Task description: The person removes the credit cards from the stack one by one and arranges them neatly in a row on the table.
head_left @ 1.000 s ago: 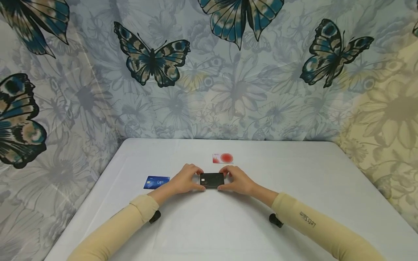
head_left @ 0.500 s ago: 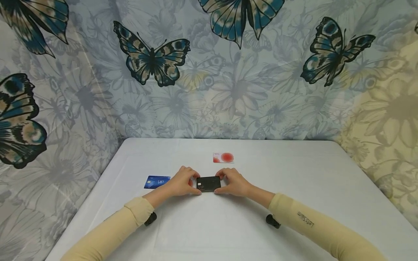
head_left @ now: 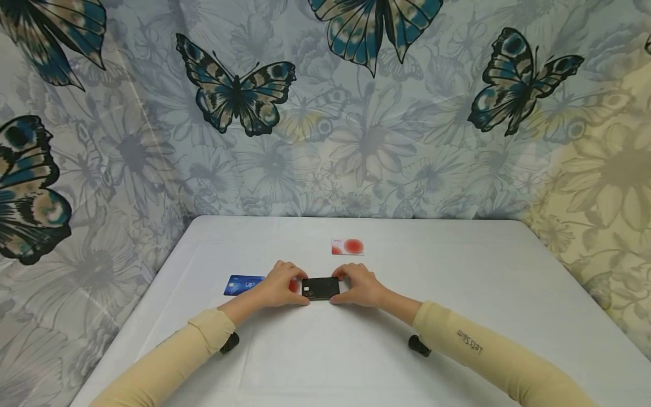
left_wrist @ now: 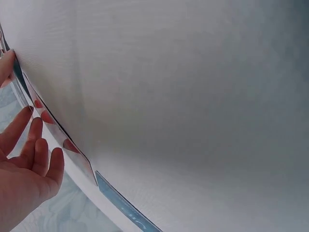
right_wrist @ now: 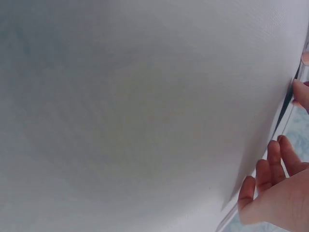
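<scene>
Both hands hold a black card (head_left: 320, 289) marked VIP at the middle of the table. The left hand (head_left: 280, 285) pinches its left edge between thumb and fingers. At its right edge the right hand (head_left: 361, 287) does the same. Partly hidden behind the left hand lies a red-and-white card (head_left: 294, 286), which shows more fully in the left wrist view as a patterned card (left_wrist: 60, 137). To its left a blue VIP card (head_left: 241, 285) lies flat, its corner overlapped by the left hand. In the right wrist view the black card is a thin dark edge (right_wrist: 286, 104).
Another red-and-white card (head_left: 348, 246) lies farther back on the white table (head_left: 432, 249). Behind the table hangs a butterfly-patterned cloth (head_left: 376, 141). Both forearms wear pale yellow sleeves, with a dark device at each wrist.
Both hands have moved the black card left and slightly toward the person. More of the red-and-white card by the left hand shows now. The blue card and the far card have stayed put.
</scene>
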### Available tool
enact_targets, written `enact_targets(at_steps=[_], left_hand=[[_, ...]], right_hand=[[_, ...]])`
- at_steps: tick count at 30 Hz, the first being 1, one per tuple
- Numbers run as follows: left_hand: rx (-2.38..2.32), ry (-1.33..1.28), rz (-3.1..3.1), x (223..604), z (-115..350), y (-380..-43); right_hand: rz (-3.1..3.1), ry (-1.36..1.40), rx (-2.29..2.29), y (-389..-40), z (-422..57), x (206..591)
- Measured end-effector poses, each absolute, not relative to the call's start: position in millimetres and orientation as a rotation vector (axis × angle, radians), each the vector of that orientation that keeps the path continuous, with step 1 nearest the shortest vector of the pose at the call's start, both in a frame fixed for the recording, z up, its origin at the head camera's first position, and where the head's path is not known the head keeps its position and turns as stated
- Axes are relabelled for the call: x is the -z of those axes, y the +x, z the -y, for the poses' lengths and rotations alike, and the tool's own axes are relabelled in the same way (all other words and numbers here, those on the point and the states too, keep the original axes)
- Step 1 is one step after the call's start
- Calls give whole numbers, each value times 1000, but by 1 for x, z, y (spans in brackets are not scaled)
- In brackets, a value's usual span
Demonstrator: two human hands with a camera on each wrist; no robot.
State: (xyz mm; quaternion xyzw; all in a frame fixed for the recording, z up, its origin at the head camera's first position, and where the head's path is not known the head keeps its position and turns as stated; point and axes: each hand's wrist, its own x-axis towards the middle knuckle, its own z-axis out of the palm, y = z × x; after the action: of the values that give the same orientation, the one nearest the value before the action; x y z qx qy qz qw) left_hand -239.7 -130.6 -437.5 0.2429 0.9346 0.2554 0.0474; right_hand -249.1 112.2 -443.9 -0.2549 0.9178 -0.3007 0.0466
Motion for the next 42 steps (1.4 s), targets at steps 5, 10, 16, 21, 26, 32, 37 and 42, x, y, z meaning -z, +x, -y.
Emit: enact_targets(at_steps=[5, 10, 16, 21, 26, 32, 37, 42], left_hand=[[-797, 734, -2855, 442, 134, -241], [-804, 719, -2853, 446, 136, -243], [-819, 709, -2844, 446, 137, -243], [-831, 709, -2844, 445, 137, -243], [-850, 705, -2837, 444, 137, -243], [-860, 718, -2833, 446, 137, -244], [-868, 716, -2824, 446, 137, -244], [-878, 700, -2815, 444, 137, -243]], right_hand=[[-2816, -789, 906, -249, -110, 444], [-2824, -790, 898, -250, -110, 447], [-2822, -780, 907, -250, -110, 449], [-2818, -767, 925, -250, -110, 450], [-2816, -746, 932, -250, -110, 450], [-2819, -730, 935, -249, -110, 451], [-2820, -720, 937, -249, -110, 451], [-2815, -700, 950, -249, -110, 450]])
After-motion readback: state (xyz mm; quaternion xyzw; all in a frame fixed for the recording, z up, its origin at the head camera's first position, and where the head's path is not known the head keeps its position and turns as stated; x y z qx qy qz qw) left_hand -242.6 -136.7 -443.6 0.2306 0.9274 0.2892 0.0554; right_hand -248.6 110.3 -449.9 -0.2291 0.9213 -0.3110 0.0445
